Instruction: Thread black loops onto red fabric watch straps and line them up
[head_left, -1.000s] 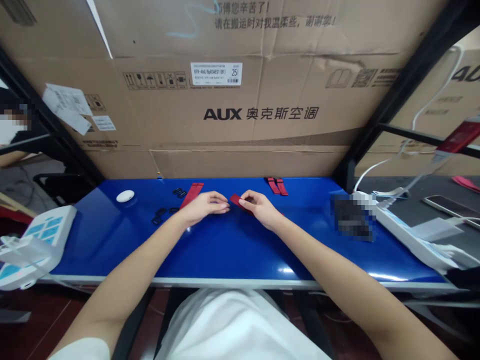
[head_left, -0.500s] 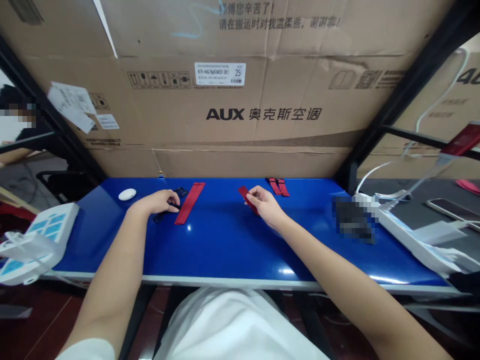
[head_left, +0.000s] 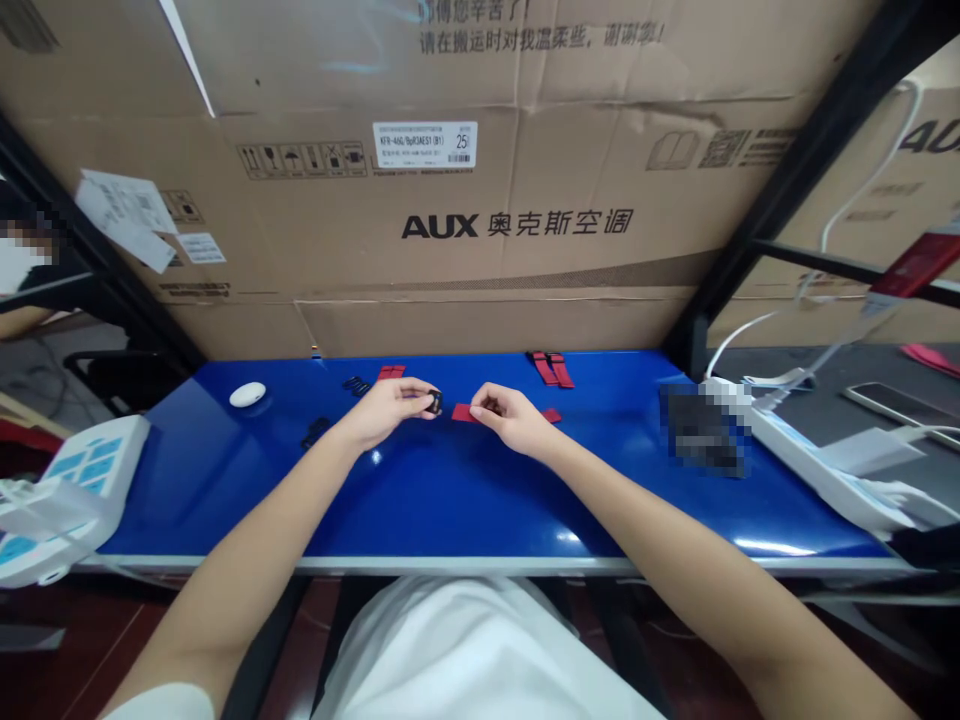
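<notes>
Between the thumb and fingers of my left hand (head_left: 390, 410) is a small black strap buckle (head_left: 434, 403). My right hand (head_left: 510, 415) pinches a red strap (head_left: 461, 412), whose free end points left, a short gap from the buckle. The strap's other end shows beyond that hand. Behind my left hand lies another red strap (head_left: 391, 372), mostly covered by the hand. Black buckles (head_left: 357, 385) and a second black group (head_left: 315, 432) rest left of it. Farther back, red straps with black buckles fitted (head_left: 553, 370) lie together.
A white oval object (head_left: 247, 394) lies on the blue tabletop (head_left: 465, 510). Power strips stand at the left (head_left: 97, 465) and right (head_left: 817, 460), with cables. A blurred dark object (head_left: 703, 432) is at the right. A large cardboard box (head_left: 480, 270) closes off the back.
My left hand has lifted a black buckle from the table and moved right, towards the red strap. My right hand has turned the strap so its end points left.
</notes>
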